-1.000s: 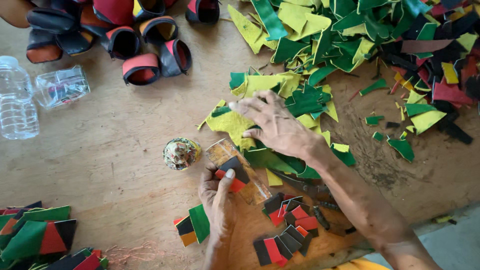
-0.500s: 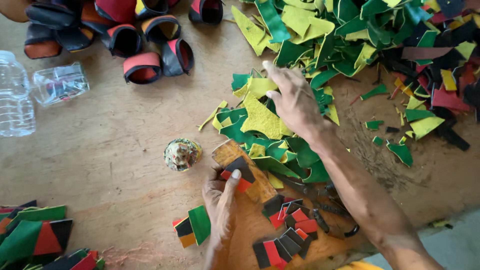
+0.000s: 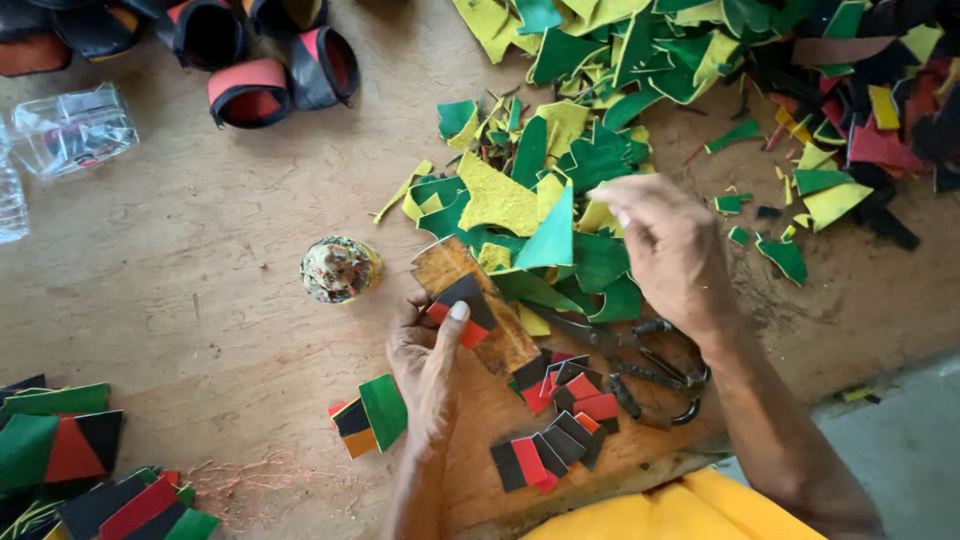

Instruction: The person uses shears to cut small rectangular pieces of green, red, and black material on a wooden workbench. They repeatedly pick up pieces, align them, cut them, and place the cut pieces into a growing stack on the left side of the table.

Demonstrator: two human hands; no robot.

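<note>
My left hand [image 3: 428,365] presses a black and red patch [image 3: 462,310] flat with the thumb onto a small brown board [image 3: 480,305] lying on the desk [image 3: 180,260]; the grip is a pinning press, fingers under or beside the board's edge. My right hand [image 3: 668,250] hangs loosely curled over the heap of green and yellow scraps [image 3: 540,190], fingertips just at a green triangular piece [image 3: 553,238]; whether it grasps that piece I cannot tell. Scissors [image 3: 640,370] lie just beside my right wrist. Cut black and red patches [image 3: 560,420] sit below the board. A small round pot [image 3: 338,268] stands left of it.
</note>
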